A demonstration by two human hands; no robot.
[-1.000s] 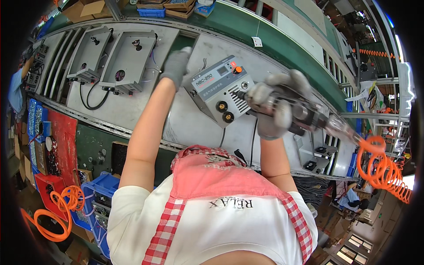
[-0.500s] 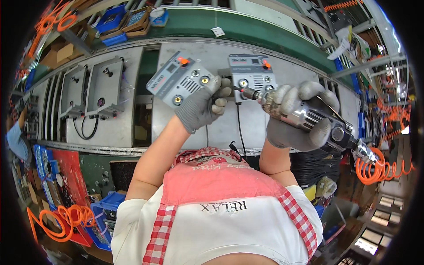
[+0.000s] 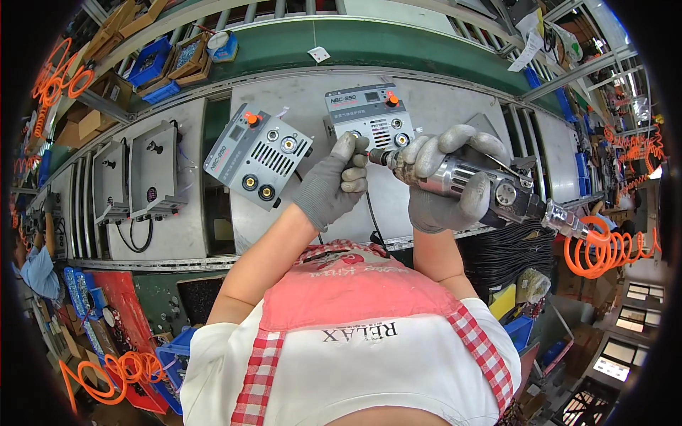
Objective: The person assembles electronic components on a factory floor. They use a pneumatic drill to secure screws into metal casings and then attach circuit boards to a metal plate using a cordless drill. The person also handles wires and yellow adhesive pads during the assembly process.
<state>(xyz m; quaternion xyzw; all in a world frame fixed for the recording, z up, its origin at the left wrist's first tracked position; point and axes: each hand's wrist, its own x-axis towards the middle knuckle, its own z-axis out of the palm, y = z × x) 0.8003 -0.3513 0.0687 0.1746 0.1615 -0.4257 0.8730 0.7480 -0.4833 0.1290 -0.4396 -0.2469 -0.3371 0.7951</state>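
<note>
My right hand point(image 3: 433, 211), in a grey glove, wraps round a metal air screwdriver point(image 3: 455, 177) that points left. At its bit, the thumb and fingertips of my gloved left hand point(image 3: 330, 186) are pinched together; whatever lies between them is too small to make out. Just beyond the bit stands a grey front panel point(image 3: 344, 110) with an orange-red knob, slots and round sockets, its lower edge partly covered by my hands. A similar panel point(image 3: 238, 160) sits tilted to the left of my left hand, untouched.
Grey open metal housings point(image 3: 155, 167) with black cables stand on the line at left. Blue parts bins point(image 3: 150, 60) line the far shelf. An orange coiled air hose point(image 3: 593, 255) runs from the screwdriver to the right. Black cables point(image 3: 508, 255) lie bundled near my right arm.
Both panels now appear further left in view. My left hand has come up to the screwdriver's bit, and the screwdriver has shifted left with my right hand.
</note>
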